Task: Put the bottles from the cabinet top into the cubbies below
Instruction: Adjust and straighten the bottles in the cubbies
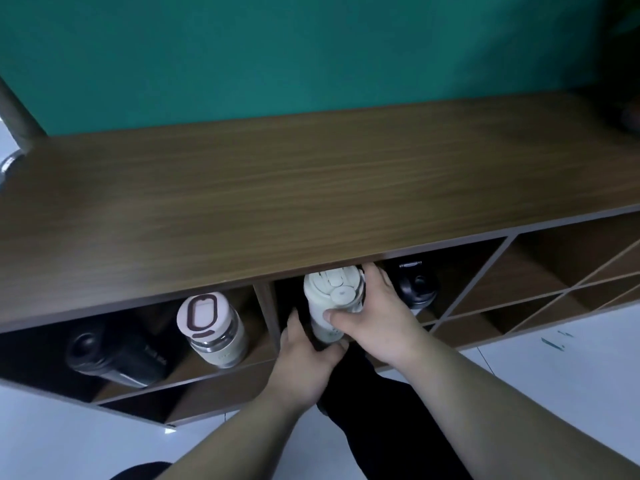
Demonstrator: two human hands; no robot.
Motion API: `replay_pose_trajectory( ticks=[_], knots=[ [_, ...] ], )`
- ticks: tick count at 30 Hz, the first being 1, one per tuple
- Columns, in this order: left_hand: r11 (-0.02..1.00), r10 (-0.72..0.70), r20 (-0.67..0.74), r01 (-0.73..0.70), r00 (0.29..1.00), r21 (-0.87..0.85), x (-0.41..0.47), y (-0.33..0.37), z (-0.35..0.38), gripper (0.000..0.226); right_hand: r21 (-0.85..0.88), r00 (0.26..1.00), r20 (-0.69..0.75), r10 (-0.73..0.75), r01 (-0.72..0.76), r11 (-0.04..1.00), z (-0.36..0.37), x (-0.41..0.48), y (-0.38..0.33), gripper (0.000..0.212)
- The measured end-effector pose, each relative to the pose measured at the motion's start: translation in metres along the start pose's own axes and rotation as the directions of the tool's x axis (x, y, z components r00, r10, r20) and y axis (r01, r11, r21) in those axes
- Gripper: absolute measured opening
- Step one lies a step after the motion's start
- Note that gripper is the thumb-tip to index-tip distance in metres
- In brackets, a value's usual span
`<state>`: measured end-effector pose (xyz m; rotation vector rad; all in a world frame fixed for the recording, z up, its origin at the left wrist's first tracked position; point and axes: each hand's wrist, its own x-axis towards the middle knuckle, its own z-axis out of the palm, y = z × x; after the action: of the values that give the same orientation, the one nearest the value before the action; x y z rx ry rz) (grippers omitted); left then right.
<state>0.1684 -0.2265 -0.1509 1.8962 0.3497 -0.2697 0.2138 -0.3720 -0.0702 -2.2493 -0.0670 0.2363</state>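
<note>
A cream white bottle (323,299) with a flip lid stands at the mouth of the middle cubby, just under the cabinet top (277,188). My right hand (374,317) wraps its upper body from the right. My left hand (304,358) cups its base from below and the left. A black bottle (417,287) stands in the same cubby, right of my right hand. In the left cubby stand a pale bottle with a pink lid (211,327) and a black bottle (114,351). No bottles show on the cabinet top.
Empty diagonal cubbies (540,271) lie to the right. A teal wall (311,53) rises behind the cabinet. A metal pole (15,116) stands at the far left. White floor tiles (554,355) and my dark trouser leg (381,410) lie below.
</note>
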Motion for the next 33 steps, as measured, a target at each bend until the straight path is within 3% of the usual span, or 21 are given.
replay_pose_trajectory(
  ticks=[5,12,26,29,33],
  knots=[
    [0.996,0.089,-0.033,-0.089,0.995,0.020,0.013,0.003,-0.002,0.086,0.059,1.000,-0.022,0.018,-0.017,0.998,0.010,0.012,0.005,0.060],
    [0.995,0.093,-0.062,-0.090,0.994,0.050,0.022,0.004,0.004,0.070,0.054,1.000,-0.025,-0.014,0.015,0.998,0.013,0.016,0.014,0.058],
    [0.992,0.094,-0.022,-0.092,0.995,0.091,0.020,0.005,0.000,0.068,0.055,0.998,-0.054,-0.011,0.014,0.998,0.015,0.013,0.013,0.061],
    [0.993,0.049,-0.001,-0.049,0.999,0.104,0.014,0.007,-0.005,0.084,0.005,1.000,-0.016,-0.023,0.023,1.000,0.012,0.008,0.009,0.067],
    [0.982,-0.068,0.186,0.032,0.980,0.189,0.002,-0.001,-0.021,0.062,-0.217,0.972,-0.148,-0.181,0.146,0.965,0.005,-0.019,-0.004,0.068]
  ],
)
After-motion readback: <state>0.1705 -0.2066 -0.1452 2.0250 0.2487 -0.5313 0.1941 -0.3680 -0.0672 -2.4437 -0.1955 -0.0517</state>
